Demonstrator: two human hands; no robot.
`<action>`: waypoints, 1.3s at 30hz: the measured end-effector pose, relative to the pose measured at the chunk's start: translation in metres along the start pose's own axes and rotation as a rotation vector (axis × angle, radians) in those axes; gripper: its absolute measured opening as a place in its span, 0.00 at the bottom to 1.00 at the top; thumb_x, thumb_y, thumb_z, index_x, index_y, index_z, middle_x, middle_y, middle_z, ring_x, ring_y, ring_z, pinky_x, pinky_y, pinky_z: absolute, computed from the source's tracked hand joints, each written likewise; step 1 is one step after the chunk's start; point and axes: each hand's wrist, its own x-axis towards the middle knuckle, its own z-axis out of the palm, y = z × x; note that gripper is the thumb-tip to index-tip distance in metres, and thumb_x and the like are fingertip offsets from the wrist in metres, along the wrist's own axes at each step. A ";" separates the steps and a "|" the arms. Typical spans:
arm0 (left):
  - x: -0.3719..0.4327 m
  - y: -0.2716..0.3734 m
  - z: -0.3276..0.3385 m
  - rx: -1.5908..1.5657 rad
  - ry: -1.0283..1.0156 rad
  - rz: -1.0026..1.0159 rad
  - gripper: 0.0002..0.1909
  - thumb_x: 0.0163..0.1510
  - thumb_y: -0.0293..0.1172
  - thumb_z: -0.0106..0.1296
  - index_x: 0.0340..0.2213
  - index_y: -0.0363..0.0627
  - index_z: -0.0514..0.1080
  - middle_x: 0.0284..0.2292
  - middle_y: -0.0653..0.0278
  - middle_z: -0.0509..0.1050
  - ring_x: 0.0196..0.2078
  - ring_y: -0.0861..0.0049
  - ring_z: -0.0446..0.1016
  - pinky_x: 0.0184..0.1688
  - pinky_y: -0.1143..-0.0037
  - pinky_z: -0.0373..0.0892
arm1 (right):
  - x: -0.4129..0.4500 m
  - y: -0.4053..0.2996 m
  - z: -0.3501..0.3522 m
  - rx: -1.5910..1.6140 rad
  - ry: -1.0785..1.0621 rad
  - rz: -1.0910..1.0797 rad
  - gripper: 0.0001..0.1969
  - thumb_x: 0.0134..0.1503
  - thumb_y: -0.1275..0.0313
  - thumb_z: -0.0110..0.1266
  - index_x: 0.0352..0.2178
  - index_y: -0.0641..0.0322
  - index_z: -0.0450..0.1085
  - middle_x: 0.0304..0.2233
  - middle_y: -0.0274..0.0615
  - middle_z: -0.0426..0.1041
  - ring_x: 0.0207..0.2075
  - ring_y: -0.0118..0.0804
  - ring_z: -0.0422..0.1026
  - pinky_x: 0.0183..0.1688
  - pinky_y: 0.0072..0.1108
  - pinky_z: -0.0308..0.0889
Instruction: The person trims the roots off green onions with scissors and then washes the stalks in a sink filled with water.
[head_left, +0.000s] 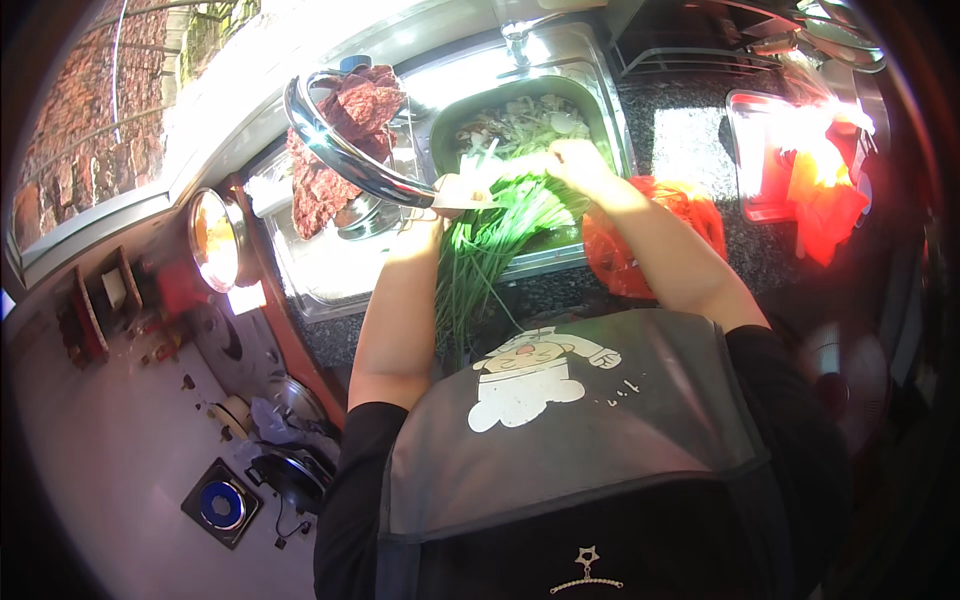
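Observation:
A long bunch of thin green onions or chives (510, 232) lies across the front rim of the sink, its green ends hanging toward me. My left hand (420, 225), partly hidden behind the faucet spout, grips the bunch at its left side. Over the basin, my right hand (579, 166) has its fingers curled on the pale ends of the stalks. Strong glare blurs the stalks between the hands. Beneath them, a green plastic basin (444, 135) sits in the metal sink (619, 135), with pale vegetable scraps (525, 124) in water.
A curved chrome faucet (345, 146) arches beside my left hand. Reddish-brown crumpled cloth (322, 172) hangs by the left sink bowl (330, 277). On the speckled counter (675, 97) are an orange-red plastic bag (622, 262) and a red tray (765, 202). A hot plate (223, 505) lies lower left.

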 end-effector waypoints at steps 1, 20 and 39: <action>-0.003 0.001 -0.004 -0.061 -0.002 0.039 0.21 0.47 0.24 0.59 0.45 0.34 0.74 0.52 0.53 0.71 0.57 0.64 0.66 0.59 0.69 0.61 | 0.007 0.017 -0.005 -0.025 -0.111 0.037 0.14 0.54 0.59 0.50 0.30 0.54 0.77 0.28 0.45 0.77 0.34 0.50 0.76 0.38 0.34 0.70; 0.022 -0.017 0.013 -0.111 -0.050 0.313 0.19 0.52 0.29 0.55 0.47 0.40 0.75 0.55 0.56 0.69 0.60 0.68 0.62 0.60 0.70 0.60 | -0.014 -0.052 0.020 1.571 -0.007 0.440 0.06 0.55 0.81 0.52 0.36 0.68 0.71 0.28 0.41 0.73 0.26 0.26 0.70 0.28 0.17 0.66; 0.023 0.004 -0.004 -0.234 0.006 -0.093 0.20 0.61 0.35 0.46 0.52 0.39 0.69 0.55 0.57 0.68 0.59 0.75 0.62 0.53 0.74 0.66 | -0.007 -0.023 0.007 0.858 -0.010 -0.031 0.14 0.61 0.72 0.47 0.46 0.69 0.67 0.33 0.37 0.71 0.32 0.24 0.68 0.37 0.17 0.65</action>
